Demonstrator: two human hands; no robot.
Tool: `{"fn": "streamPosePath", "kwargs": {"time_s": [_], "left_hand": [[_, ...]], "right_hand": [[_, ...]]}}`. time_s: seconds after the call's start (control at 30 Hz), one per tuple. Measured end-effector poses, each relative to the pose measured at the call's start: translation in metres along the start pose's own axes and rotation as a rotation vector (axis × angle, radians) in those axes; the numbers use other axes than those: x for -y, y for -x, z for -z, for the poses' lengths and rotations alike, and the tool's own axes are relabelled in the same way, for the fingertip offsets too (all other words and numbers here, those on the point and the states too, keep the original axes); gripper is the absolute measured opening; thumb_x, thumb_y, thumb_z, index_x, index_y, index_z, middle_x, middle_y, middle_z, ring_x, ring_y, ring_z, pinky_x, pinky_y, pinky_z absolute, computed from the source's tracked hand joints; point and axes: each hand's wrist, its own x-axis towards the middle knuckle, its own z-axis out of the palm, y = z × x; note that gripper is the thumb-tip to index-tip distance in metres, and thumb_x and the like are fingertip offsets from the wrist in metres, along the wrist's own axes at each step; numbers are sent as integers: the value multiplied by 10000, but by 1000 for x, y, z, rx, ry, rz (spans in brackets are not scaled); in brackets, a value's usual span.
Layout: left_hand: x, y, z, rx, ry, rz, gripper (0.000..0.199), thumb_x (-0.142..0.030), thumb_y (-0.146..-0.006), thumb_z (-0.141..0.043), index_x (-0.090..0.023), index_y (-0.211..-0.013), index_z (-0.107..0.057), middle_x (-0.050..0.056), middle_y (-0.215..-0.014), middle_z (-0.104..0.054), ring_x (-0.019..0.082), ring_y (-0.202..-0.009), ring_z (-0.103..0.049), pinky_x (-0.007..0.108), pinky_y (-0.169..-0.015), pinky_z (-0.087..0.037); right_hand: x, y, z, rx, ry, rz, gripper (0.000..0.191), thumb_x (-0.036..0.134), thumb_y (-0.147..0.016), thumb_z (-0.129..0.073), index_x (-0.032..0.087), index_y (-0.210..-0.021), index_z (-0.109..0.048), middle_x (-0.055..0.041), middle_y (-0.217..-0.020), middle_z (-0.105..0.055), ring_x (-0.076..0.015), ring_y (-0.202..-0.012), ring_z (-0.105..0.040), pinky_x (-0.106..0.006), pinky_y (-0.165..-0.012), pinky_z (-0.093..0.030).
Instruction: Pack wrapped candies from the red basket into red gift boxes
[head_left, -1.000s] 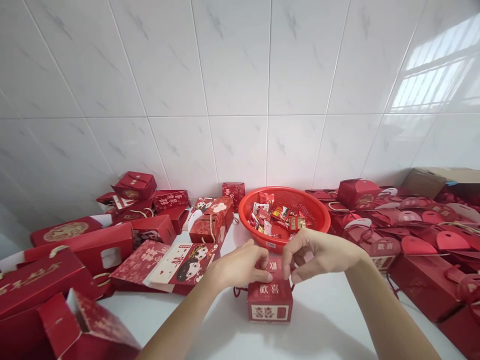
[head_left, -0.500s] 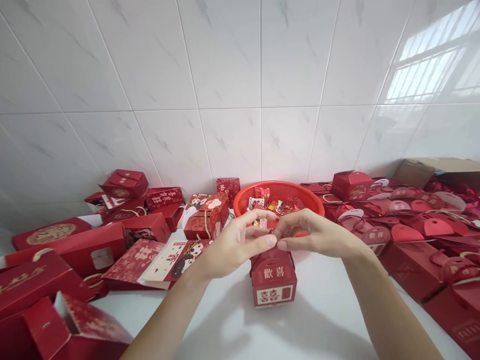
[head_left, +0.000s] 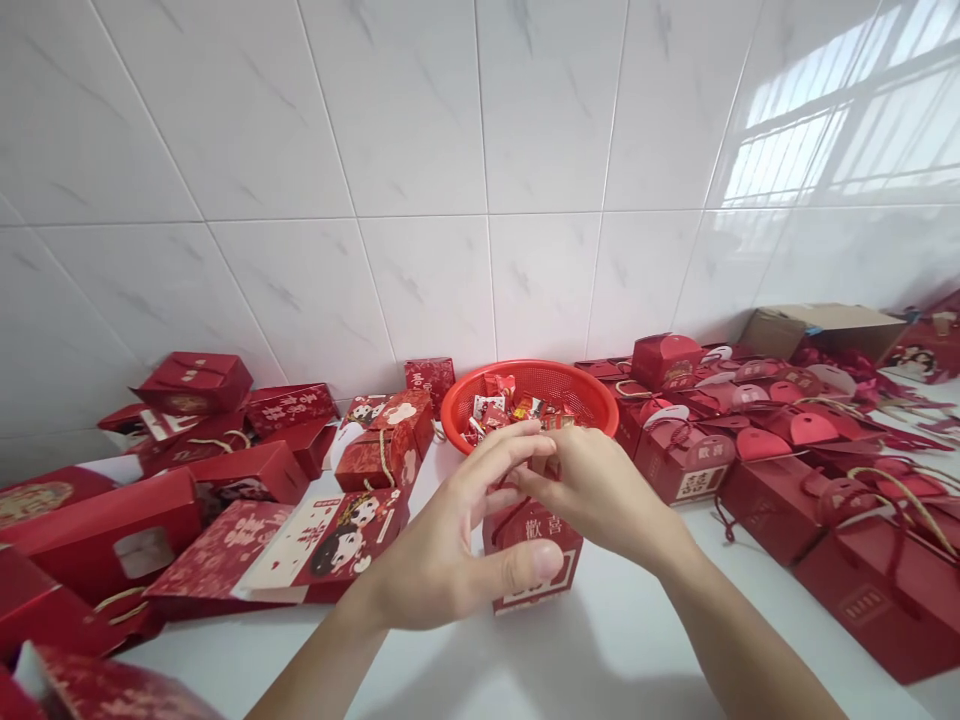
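Note:
A small red gift box [head_left: 523, 530] with Chinese characters on its front stands upright before me. My left hand [head_left: 457, 535] is at its left side, thumb spread away across the front and fingers stretched over the top. On the upper right, my right hand [head_left: 600, 490] curls its fingers in at the box's top, touching or nearly touching the left fingers. What those right fingers pinch, if anything, is hidden. Just behind the box, a red plastic basket [head_left: 455, 405] holds wrapped candies [head_left: 491, 410].
Flat printed cartons [head_left: 322, 545] and red gift boxes [head_left: 262, 470] crowd the left. More red boxes with cord handles [head_left: 802, 510] fill the right, a cardboard box [head_left: 825, 330] behind them. A tiled wall [head_left: 420, 280] closes off the back of the white table [head_left: 637, 650].
My view has turned slightly right. Both hands have come lower over the box; my left thumb has swung out in front of it, and my right hand has turned palm-down at its top.

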Motion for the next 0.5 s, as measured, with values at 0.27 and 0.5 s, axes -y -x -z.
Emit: {"fn": "streamPosePath", "kwargs": {"time_s": [0.27,0.5], "left_hand": [[8,-5,-1,-102,-105,-29,524,-354,-877,-717,-352,-1375,-554,48,-1590,-352,299,-1376,-476,419,-1075,-521],[19,-20,5,-216,-253,-8,419,-365,-885,-687,-277,-1281,-585,70,-1374,-566,242,-1198,-591,399,-1030,-526]], "right_hand": [[-3,4,9,-84,108,-48,254,206,-841,-516,193,-603,-426,13,-558,-505,-110,-525,-387,-276,-517,-214],[-17,14,37,-233,-75,-6,320,331,-853,-550,194,-576,-466,10,-549,-485,-111,-533,-402,-256,-495,-281]]}}
